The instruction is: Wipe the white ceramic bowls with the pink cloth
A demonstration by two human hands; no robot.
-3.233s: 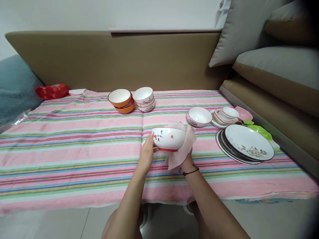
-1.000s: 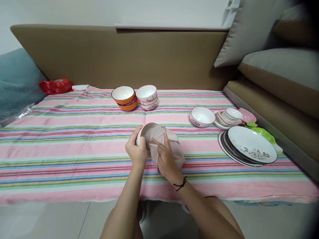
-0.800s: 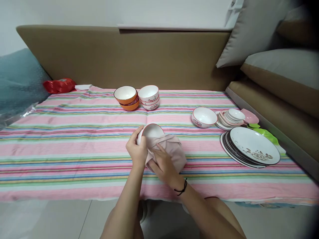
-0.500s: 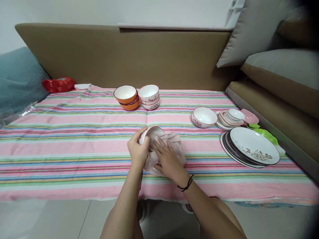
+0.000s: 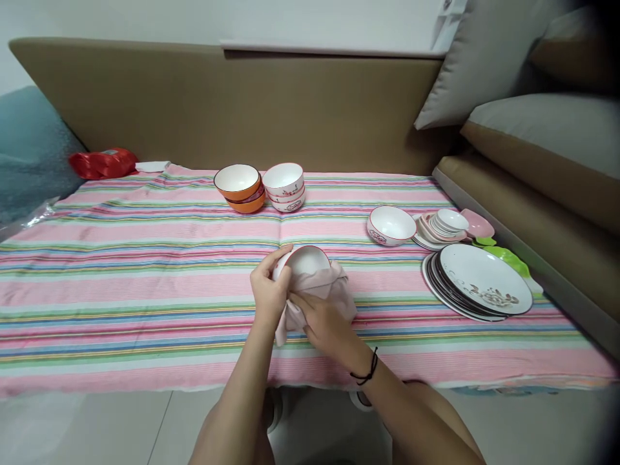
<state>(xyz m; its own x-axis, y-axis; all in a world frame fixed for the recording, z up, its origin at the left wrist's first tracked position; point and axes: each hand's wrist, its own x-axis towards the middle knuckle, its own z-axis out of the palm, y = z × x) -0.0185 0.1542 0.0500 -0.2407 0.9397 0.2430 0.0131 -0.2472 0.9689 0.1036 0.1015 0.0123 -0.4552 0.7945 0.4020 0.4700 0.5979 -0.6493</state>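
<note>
A white bowl with a red rim (image 5: 310,259) is tilted in front of me above the striped cloth. My left hand (image 5: 271,287) grips its left side, thumb over the rim. A pale pink cleaning cloth (image 5: 339,294) drapes over the bowl's near and right side. My right hand (image 5: 322,320), with a black cord at the wrist, is closed on this cloth and presses it against the bowl's near side. Its fingertips are partly hidden in the folds. Beyond the hands stand a stack of orange bowls (image 5: 238,183) and a stack of white bowls (image 5: 284,184).
A single white bowl (image 5: 391,226) stands to the right, beside small dishes (image 5: 448,223). Nearer lies a stack of large plates (image 5: 484,278), with a green leaf-shaped dish (image 5: 508,258) behind. A red package (image 5: 104,163) lies far left. Cushions (image 5: 547,129) line the right side.
My right hand has gone from spread fingers on the cloth to a closed grip lower on the bowl. More of the bowl's inside shows. The view has shifted slightly.
</note>
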